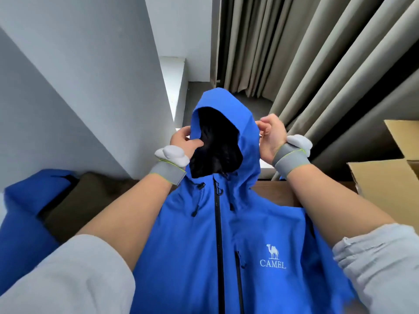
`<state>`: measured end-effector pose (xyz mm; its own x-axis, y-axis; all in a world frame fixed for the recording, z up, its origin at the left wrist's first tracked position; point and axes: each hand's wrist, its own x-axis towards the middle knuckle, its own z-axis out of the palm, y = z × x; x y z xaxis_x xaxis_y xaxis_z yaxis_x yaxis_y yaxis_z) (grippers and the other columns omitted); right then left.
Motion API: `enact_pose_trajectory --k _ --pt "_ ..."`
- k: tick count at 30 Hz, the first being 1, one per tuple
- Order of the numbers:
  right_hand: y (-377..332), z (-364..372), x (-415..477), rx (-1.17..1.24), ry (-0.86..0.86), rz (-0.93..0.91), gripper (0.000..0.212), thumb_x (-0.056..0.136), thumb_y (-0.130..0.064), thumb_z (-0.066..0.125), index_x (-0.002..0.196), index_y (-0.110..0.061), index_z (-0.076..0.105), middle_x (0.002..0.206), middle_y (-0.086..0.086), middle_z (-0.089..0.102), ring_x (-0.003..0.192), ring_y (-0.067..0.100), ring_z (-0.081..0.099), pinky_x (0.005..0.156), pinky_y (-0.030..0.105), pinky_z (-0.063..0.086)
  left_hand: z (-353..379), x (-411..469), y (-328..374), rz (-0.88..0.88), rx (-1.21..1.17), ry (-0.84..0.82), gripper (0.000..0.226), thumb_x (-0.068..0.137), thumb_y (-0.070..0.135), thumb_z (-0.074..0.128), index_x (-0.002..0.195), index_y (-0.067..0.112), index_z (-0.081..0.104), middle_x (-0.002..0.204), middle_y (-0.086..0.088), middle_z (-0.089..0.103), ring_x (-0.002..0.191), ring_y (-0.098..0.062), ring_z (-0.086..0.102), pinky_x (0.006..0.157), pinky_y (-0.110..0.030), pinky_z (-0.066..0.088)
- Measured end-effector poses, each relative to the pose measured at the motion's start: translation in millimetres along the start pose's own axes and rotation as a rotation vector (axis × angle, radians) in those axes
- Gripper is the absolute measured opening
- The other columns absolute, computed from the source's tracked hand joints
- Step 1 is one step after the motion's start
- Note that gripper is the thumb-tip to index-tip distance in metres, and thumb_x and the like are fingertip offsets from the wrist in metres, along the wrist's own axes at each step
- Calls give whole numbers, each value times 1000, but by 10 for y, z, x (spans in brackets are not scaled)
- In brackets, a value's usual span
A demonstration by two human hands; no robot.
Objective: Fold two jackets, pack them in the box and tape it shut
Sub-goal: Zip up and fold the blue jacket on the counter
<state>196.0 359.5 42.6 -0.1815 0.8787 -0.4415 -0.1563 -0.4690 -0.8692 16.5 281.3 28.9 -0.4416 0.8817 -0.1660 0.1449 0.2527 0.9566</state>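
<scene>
At either edge of the hood (229, 114), both hands were raised and pinching fabric. The left hand (184, 141) curled fingers and thumb round the hood's left rim, beside the dark lining. The right hand (271, 134) nipped the right rim between thumb and fingertips. Each wrist wore a grey band (169, 172) with a white pad on it, and grey sleeves (68, 279) ended near the elbows.

From that grip the blue jacket (192, 245) hung in the air, front toward the camera. Its zip (218, 234) was closed up to the collar, and a white camel logo (272, 257) sat on the chest. Behind it showed a strip of the wooden table (272, 191). At the table's right end stood an open cardboard box (385, 182), one flap up.

To the left a second blue jacket (25, 211) lay crumpled against a brown padded shape (86, 200). Grey-green curtains (317, 53) hung behind the box, and a white wall (79, 75) rose on the left.
</scene>
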Motion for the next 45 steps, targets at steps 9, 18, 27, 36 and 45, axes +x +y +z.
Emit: enact_pose_trajectory --k 9,18,27,36,45 --pt "197 -32 -702 -844 -88 38 50 93 -54 41 59 -18 44 63 1 46 56 15 44 52 21 36 26 -829 -236 -150 626 -517 56 88 -8 49 69 36 20 72 17 27 86 -10 39 63 -16 32" --pt "519 -224 -1051 -802 -182 263 46 87 -64 39 83 -21 54 77 5 66 75 18 59 63 25 34 -33 -1012 -340 -662 -376 -513 70 81 76 34 115 20 59 109 -9 65 103 -29 60 70 -42 53" --pt "915 -391 -1201 -1000 -115 384 36 84 -47 55 91 -13 64 79 3 61 74 21 55 65 27 38 -145 -1521 -1006 -671 21 -909 50 61 -7 65 109 6 65 111 -14 67 103 -28 65 88 -32 53" --pt "1244 -494 -1249 -265 78 419 13 88 -11 51 97 -9 61 65 8 68 57 20 66 63 31 52 -169 -1609 -942 -668 183 -968 53 49 17 89 97 14 65 92 -3 71 79 -17 70 97 -50 48" --pt "1548 -663 -1283 -402 -234 645 26 88 -5 36 80 -16 58 78 2 63 71 18 60 64 26 50 -139 -1249 -639 -631 -508 -392 36 93 31 55 121 10 60 119 -12 66 101 -24 66 85 -35 53"
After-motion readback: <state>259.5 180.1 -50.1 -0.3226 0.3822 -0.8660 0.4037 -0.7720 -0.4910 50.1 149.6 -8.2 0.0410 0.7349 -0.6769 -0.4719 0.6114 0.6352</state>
